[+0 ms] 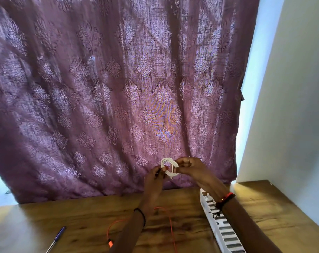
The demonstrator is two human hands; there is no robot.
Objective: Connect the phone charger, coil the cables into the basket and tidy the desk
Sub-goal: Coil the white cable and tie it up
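Black wristband (140, 215) left, red-black threads (226, 199) right (plus ring (188, 157)).

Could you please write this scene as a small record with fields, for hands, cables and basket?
left hand: pinches the white cable coil, above the desk
right hand: holds the same coil
orange cable: loose on the desk, uncoiled
basket: white, slotted, on the desk at right
pen: on the desk at left
background: purple curtain
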